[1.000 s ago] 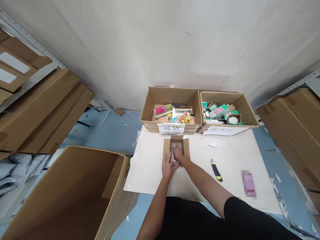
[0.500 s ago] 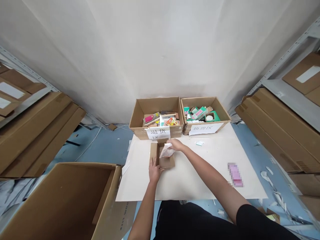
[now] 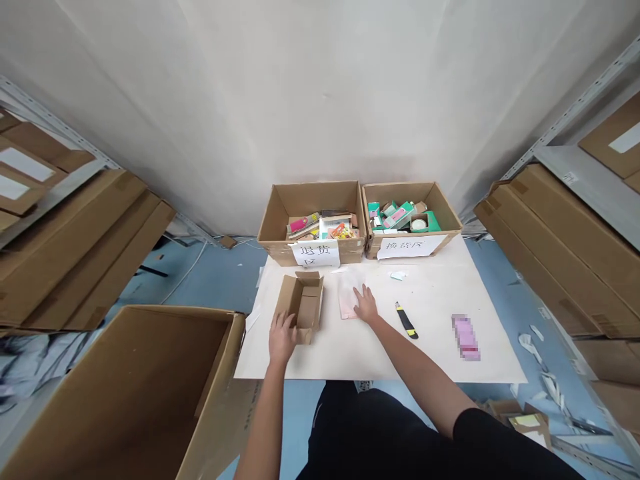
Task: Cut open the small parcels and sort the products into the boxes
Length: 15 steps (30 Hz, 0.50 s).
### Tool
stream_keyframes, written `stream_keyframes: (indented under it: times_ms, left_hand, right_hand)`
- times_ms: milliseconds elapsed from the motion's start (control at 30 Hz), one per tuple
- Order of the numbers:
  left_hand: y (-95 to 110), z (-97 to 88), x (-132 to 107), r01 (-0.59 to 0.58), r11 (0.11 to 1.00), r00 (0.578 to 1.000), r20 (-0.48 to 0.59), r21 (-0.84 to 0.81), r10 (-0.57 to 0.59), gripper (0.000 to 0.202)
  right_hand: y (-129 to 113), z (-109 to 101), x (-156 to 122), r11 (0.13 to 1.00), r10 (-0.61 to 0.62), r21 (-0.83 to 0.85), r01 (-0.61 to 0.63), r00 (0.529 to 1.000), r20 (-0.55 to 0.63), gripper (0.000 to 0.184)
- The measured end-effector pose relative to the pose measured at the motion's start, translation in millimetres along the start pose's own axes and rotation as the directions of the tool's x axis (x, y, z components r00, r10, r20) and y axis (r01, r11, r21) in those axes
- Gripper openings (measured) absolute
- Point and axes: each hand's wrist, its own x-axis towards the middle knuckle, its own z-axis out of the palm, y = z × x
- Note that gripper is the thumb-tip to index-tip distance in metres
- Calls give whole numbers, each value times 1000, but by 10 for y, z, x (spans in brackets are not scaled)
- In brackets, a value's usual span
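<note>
A small open cardboard box [image 3: 309,303] stands on the white-covered table, its flaps folded out and no contents visible inside. My left hand [image 3: 283,339] grips its near left flap. To the right of the box lies a flat, thin whitish-pink bag [image 3: 349,303]. My right hand [image 3: 367,305] rests at the bag's right edge with the fingers spread, not closed round anything. A black and yellow utility knife [image 3: 407,321] lies right of my right forearm. Farther right is a pink item [image 3: 466,338], blurred by pixels.
Two labelled cardboard boxes stand at the back: the left box [image 3: 273,250] holds mixed packages, the right box [image 3: 453,230] green and white cartons. A large open carton [image 3: 227,360] stands left of the table [image 3: 450,287]. Shelves with cartons [image 3: 555,247] flank both sides.
My right hand has taken the whitish-pink bag out of the small box and laid it on the table. The box has moved left with my left hand. The utility knife has come into view.
</note>
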Motion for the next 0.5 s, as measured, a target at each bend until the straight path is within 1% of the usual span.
stream_keyframes:
  times_ms: [33, 67, 100, 167, 200, 267, 333, 400, 467, 500]
  left_hand:
    - [143, 37, -59, 29, 999, 996, -79, -32, -32, 46]
    - [309, 89, -114, 40, 997, 992, -121, -67, -47, 46]
    - [489, 155, -159, 18, 995, 992, -123, -102, -31, 45]
    - [850, 316, -210, -85, 979, 995, -63, -185, 75, 44]
    - [1008, 406, -210, -137, 964, 991, -33, -228, 133, 43]
    - [1235, 595, -160, -171, 939, 984, -3, -297, 178, 42]
    - [1328, 794, -49, -151, 929, 985, 25, -338, 169, 41]
    - [1326, 1002, 110, -97, 936, 987, 86, -339, 134, 40]
    - [1299, 1217, 296, -27, 954, 976, 198, -299, 89, 44]
    - [1295, 1326, 390, 2, 963, 961, 266, -270, 72, 48]
  right_hand:
    - [10, 125, -47, 1000, -21, -7, 21, 999, 28, 87]
    - [10, 230, -81, 999, -38, -15, 39, 996, 80, 86]
    - [1, 317, -102, 998, -48, -25, 52, 988, 145, 86]
    - [-35, 435, -111, 997, -46, -44, 59, 967, 249, 85]
    - [-55, 470, -105, 997, -45, -44, 59, 962, 268, 83]
    - [-78, 499, -90, 998, -58, -12, 63, 970, 237, 79]
    - [-49, 492, -94, 997, -55, 66, 46, 987, 150, 77]
    - [41, 481, -143, 983, 11, 181, -23, 998, 65, 77]
    - [168, 496, -245, 954, 121, 273, -123, 992, 25, 80]
    - [231, 520, -314, 943, 157, 295, -157, 987, 22, 81]
